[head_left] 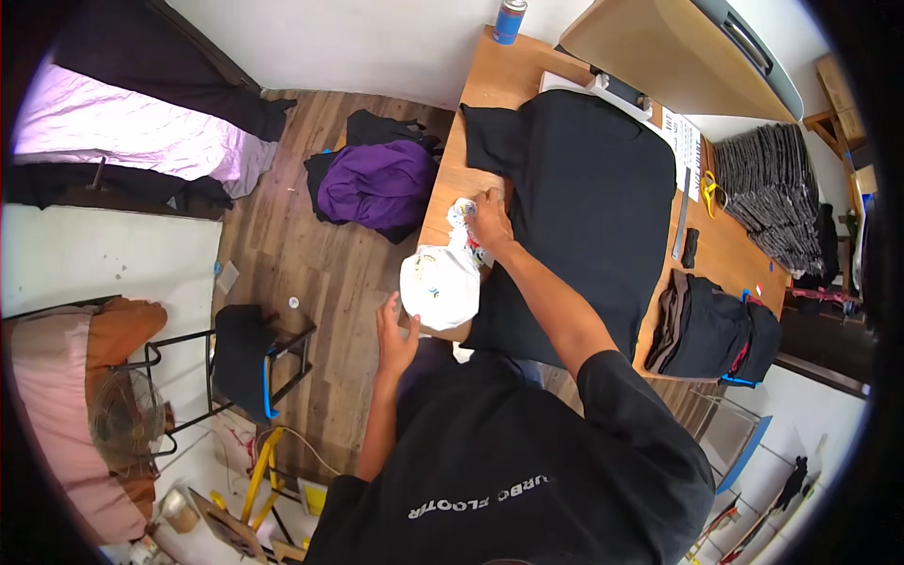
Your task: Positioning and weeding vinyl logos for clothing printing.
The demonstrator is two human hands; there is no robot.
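Observation:
A black T-shirt [598, 207] lies spread over the wooden table [444, 224], one sleeve toward the far left. Along the table's left edge is a white rounded bundle [441, 290] with small coloured prints; its exact kind is unclear. My left hand [396, 339] is beside its near left side, fingers apart and holding nothing. Past the bundle, smaller white pieces with coloured prints [461, 211] lie on the table. Over them my right hand [492, 222] bends its fingers together; what is under the fingertips is hidden. My right forearm crosses above the shirt.
Folded dark garments [706, 325] lie at the table's right, below a metal ruler [680, 226] and yellow-handled scissors [709, 191]. A tan heat-press-like case [673, 52] stands behind the shirt, a blue can [508, 23] at the far corner. Purple cloth [377, 188] lies on the floor.

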